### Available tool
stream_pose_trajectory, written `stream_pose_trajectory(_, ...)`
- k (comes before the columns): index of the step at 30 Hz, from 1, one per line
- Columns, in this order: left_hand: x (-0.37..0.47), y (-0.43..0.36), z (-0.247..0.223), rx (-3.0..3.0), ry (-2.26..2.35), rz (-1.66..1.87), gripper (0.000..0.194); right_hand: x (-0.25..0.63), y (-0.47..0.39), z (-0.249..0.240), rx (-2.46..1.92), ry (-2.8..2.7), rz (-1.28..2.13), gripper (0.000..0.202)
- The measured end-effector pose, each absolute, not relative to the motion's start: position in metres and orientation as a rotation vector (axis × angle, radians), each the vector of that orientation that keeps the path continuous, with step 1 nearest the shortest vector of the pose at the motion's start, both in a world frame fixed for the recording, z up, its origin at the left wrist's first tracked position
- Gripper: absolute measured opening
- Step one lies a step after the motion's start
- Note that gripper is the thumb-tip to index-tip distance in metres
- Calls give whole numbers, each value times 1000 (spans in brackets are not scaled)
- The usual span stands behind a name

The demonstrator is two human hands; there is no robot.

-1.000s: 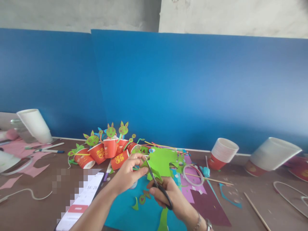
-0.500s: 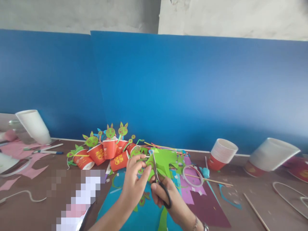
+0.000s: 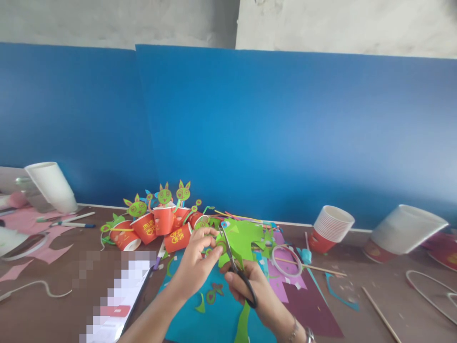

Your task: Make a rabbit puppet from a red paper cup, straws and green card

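Note:
My right hand point(image 3: 253, 286) grips black-handled scissors point(image 3: 231, 255), fingers in the loops, the blades pointing away and a little left. The blades are at a small green paper piece point(image 3: 220, 245) with a drawn outline, which my left hand point(image 3: 200, 259) pinches between thumb and fingers. Part of that piece is hidden by the fingers. Behind the blades lies a larger green paper sheet point(image 3: 246, 236) with cut edges. Below my hands, small green cutouts point(image 3: 211, 297) with drawn outlines rest on a blue sheet point(image 3: 193, 319).
Red paper cups point(image 3: 164, 221) with green animal-face cutouts point(image 3: 183, 192) cluster at the back left. Stacked cups point(image 3: 330, 228) stand at the right. A tape roll point(image 3: 286, 261) lies on purple paper point(image 3: 278, 293). A wooden stick point(image 3: 380, 312) is at far right, pink paper point(image 3: 53, 247) at left.
My left hand has shifted slightly left with the green piece. The scissors' tips have swung left, and more of the small cutouts on the blue sheet shows.

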State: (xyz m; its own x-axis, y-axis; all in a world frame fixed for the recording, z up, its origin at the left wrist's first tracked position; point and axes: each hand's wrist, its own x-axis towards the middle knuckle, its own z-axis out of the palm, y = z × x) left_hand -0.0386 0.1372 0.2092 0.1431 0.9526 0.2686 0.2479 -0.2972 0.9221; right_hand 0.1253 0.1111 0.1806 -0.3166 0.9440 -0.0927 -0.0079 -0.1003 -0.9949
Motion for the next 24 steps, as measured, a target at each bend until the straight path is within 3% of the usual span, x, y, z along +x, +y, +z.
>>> stream_pose_trajectory(16, -60, 151, 220, 1837, 1095, 911, 18, 133, 114, 181, -1091, -1469, 1642, 46)
stream_pose_trajectory(24, -53, 149, 218, 1729, 1063, 912, 21, 130, 114, 172, -1080, -1379, 1634, 54)
